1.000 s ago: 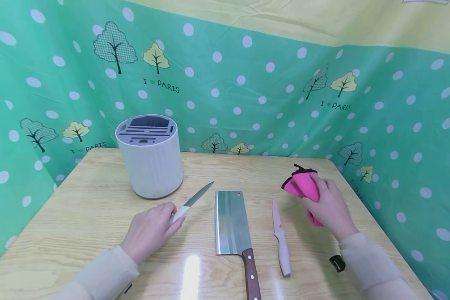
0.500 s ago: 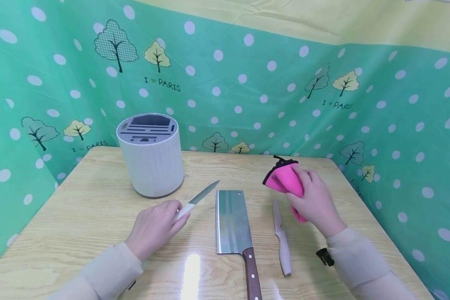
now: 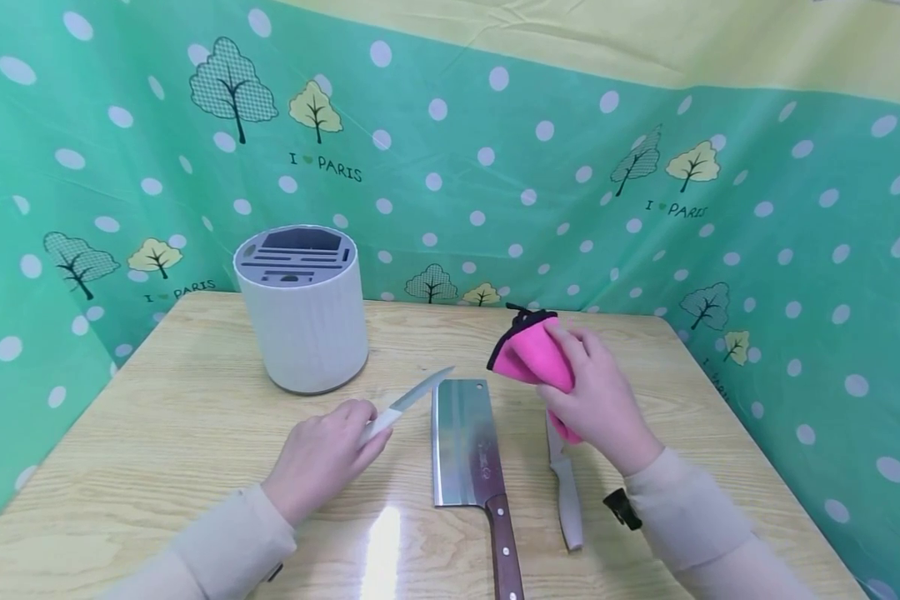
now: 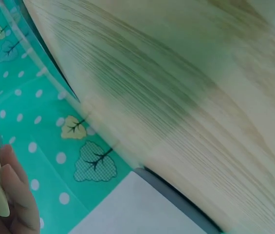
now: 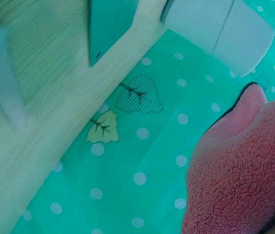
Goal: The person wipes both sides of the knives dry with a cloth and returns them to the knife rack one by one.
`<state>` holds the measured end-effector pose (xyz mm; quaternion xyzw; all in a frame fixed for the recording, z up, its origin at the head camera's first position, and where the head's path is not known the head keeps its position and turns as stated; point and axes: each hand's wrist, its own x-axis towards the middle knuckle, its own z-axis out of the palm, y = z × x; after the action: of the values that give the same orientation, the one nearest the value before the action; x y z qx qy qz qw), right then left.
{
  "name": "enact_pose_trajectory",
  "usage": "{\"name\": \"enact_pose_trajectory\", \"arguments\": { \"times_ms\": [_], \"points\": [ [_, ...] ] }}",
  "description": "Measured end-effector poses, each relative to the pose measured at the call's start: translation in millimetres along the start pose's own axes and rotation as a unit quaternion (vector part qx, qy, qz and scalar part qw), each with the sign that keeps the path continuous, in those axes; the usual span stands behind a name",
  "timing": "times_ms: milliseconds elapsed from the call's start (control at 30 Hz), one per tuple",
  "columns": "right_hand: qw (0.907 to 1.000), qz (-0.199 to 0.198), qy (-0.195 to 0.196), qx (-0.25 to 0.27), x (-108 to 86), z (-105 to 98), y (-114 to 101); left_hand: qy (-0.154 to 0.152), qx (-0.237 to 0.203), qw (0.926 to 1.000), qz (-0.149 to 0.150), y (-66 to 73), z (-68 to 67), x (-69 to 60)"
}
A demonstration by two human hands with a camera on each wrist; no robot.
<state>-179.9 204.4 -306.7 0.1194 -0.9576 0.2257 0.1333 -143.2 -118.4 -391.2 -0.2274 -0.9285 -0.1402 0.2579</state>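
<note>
**Right hand (image 3: 600,400) and left hand (image 3: 326,457) both full**

A dotted curtain (image 3: 412,167) backs the table (image 3: 157,442). On the table, the block (image 3: 315,342) stands upright, far left; the cleaver (image 3: 465,450) lies mid-table. The right hand grips the cloth (image 3: 538,350), which hides the tip of the grey knife (image 3: 567,504). The left hand grips the white knife (image 3: 411,399), overlapping the cleaver's corner in the head view.

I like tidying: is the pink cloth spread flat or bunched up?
Bunched up: the right hand grips the pink cloth, and its folds show.
</note>
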Motion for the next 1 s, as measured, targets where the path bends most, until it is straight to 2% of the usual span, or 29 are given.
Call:
{"name": "enact_pose_trajectory", "arguments": {
  "times_ms": [167,533,833,1000],
  "points": [
    [0.9999,-0.013,0.001,0.010,2.2,7,-12,0.009,-0.007,0.9999,0.011,4.3,-0.1,1.6],
    [0.9978,-0.056,-0.001,0.036,3.3,20,-34,0.013,-0.021,0.9997,0.010,11.8,0.0,3.6],
    [0.9960,-0.087,0.002,0.021,-0.3,35,-45,0.008,-0.040,0.9992,-0.003,21.3,-0.2,6.7],
    [0.9940,-0.109,0.008,0.004,-2.6,41,-51,0.024,-0.035,0.9991,0.005,23.2,2.1,8.6]
  ]
}}
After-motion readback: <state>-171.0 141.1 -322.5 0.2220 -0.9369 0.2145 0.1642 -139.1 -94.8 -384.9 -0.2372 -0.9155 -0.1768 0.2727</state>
